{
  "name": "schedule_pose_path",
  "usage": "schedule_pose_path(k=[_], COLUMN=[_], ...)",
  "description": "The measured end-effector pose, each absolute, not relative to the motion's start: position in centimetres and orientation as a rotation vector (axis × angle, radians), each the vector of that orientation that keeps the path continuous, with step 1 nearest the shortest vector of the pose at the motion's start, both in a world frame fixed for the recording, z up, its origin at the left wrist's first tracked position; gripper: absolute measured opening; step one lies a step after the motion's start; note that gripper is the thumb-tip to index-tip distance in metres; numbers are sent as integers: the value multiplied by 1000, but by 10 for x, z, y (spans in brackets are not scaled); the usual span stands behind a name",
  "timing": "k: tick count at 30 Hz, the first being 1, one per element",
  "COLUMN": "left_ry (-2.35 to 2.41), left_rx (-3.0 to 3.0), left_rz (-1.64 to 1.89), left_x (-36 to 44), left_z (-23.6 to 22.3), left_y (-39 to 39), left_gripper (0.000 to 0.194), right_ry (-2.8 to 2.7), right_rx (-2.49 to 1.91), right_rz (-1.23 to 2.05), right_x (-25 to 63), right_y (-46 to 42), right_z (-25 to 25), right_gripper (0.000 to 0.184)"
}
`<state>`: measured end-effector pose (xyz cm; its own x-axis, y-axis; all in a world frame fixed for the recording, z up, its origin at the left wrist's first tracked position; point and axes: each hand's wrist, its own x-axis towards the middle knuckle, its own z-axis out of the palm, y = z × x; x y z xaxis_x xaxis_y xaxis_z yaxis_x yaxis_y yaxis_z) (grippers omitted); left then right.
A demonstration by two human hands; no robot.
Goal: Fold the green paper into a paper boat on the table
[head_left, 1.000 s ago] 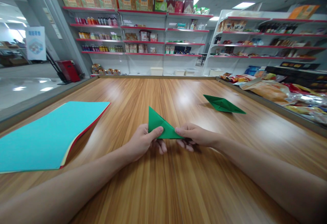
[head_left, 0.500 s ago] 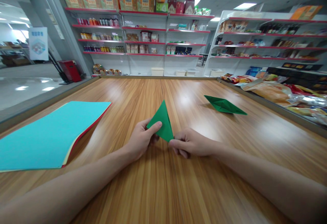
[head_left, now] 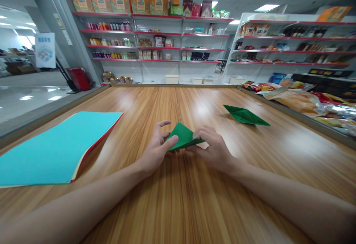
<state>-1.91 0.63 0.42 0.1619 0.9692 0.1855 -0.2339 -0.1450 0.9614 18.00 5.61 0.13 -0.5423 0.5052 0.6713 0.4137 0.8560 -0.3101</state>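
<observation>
green paper (head_left: 182,135), folded yet seemingly unfinished, is right of the cyan stack (head_left: 61,147) — your left hand (head_left: 152,151) and right hand (head_left: 217,148) pinch its opposite sides — farther right, a folded green piece (head_left: 246,116) looks finished.

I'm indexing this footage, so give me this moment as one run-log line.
left hand: grips green paper | right hand: on its right side | paper boat: on table | turquoise sheet: left
</observation>
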Motion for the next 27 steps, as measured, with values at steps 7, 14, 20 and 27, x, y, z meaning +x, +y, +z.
schedule_pose_path(k=[7, 14, 20, 27], left_ry=[776, 846, 800, 584], left_rx=[1015, 815, 746, 843], left_rz=[1289, 1343, 1297, 1331], left_x=[-19, -25, -28, -26], left_z=[-6, -5, 3, -1], left_y=[20, 24, 24, 21], left_gripper=[27, 17, 36, 38], right_ry=[-2149, -2056, -1950, -1763], right_rx=[-679, -667, -788, -956], right_rz=[236, 307, 568, 887], right_x=[181, 182, 184, 184], right_y=[57, 62, 63, 62], right_z=[-2, -7, -8, -5], right_gripper=[9, 13, 22, 30])
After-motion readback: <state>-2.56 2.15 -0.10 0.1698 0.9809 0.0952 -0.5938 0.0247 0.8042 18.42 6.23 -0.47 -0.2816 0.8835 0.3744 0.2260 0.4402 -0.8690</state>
